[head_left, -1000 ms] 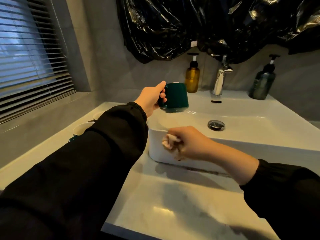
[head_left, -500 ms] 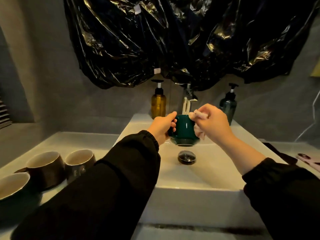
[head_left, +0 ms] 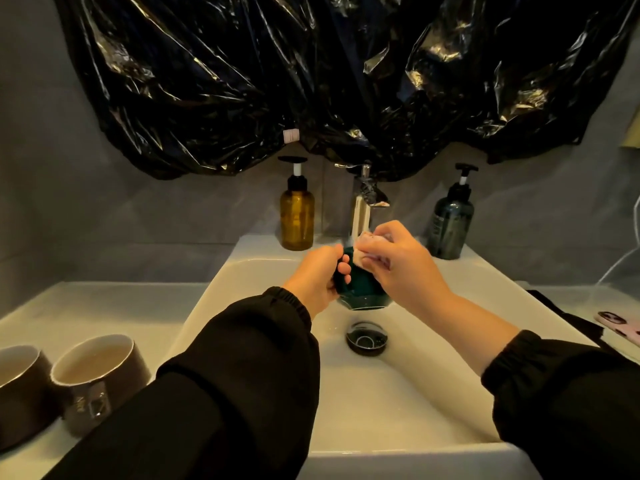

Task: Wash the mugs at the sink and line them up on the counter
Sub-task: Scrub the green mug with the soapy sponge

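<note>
A grey wall (head_left: pixel 69 174) runs along the far side, dimly lit with a warm yellowish cast. Crumpled glossy black plastic sheeting (head_left: pixel 311 81) hangs across its upper part, with a small white tab (head_left: pixel 291 136) near its lower edge. Below it stand 2 pump bottles, an amber bottle (head_left: pixel 296 220) left and a dark blue-grey bottle (head_left: pixel 449 225) right of a chrome tap (head_left: pixel 367 192). The white bench (head_left: pixel 90 306) spreads left. At the right edge lies a pink-cased phone (head_left: pixel 620 326).
</note>
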### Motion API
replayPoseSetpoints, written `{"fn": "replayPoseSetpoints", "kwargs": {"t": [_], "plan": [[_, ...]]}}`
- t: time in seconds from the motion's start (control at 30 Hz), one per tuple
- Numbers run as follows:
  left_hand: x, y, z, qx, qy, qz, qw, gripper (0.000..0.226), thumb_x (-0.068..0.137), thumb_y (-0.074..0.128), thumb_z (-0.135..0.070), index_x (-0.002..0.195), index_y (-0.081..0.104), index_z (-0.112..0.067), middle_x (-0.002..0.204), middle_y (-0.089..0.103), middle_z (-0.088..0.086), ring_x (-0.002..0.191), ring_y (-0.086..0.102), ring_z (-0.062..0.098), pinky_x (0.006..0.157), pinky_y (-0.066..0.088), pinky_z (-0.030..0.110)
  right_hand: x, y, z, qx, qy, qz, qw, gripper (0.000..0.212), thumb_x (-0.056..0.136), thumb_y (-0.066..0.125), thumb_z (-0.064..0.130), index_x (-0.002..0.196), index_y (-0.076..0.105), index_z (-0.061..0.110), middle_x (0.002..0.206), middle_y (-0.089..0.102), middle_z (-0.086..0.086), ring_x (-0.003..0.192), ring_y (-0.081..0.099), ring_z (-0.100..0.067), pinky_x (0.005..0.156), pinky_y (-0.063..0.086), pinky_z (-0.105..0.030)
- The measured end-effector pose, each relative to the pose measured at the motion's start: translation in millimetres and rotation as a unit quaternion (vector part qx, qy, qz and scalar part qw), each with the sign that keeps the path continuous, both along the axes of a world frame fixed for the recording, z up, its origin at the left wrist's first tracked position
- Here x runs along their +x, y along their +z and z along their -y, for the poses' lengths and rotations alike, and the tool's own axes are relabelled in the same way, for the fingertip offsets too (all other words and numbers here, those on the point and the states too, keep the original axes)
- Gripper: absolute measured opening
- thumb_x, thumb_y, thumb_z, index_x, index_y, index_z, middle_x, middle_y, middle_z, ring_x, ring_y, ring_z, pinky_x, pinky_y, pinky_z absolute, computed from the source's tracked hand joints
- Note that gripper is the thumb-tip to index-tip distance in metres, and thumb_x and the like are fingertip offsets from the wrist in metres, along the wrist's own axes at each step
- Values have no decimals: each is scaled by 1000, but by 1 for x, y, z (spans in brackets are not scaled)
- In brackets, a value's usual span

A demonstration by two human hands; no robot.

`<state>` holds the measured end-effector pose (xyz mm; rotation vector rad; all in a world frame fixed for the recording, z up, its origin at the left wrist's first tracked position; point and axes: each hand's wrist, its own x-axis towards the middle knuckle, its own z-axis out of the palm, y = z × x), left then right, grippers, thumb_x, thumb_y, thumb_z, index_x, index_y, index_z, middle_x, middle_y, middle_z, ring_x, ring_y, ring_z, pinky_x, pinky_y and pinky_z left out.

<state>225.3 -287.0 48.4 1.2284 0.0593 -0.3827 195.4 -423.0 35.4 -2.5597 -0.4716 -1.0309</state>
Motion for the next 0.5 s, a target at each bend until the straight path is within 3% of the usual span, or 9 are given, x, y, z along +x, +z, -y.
{"fn": "replayPoseSetpoints", "kwargs": {"t": [0.13, 0.3, 0.5], "plan": [[-5, 1, -4, 2, 19, 15, 1000, 27, 102, 36, -18, 79, 48, -11, 63, 39, -1, 52, 35, 9, 52, 33, 20, -6, -6, -1, -20, 19, 33, 999, 14, 82, 72, 9, 96, 74, 12, 94, 58, -8, 76, 59, -27, 65, 51, -32], [-13, 5, -2, 27, -10, 29, 999, 29, 103, 35, -21, 79, 49, -11, 64, 40, 0, 54, 36, 9, 55, 35, 20, -6, -3, -9, -31, 17, 71, 997, 6, 85, 69, 10, 90, 73, 9, 93, 58, -8, 78, 57, -22, 64, 52, -31], [-13, 6, -7, 1, 0, 21, 1000, 31, 102, 36, -23, 77, 49, -12, 60, 39, -1, 53, 35, 9, 54, 34, 21, -6, -3, 12, 100, -20, 80, 992, 12, 86, 68, 10, 96, 74, 8, 89, 53, -7, 75, 52, -19, 66, 49, -32]]}}
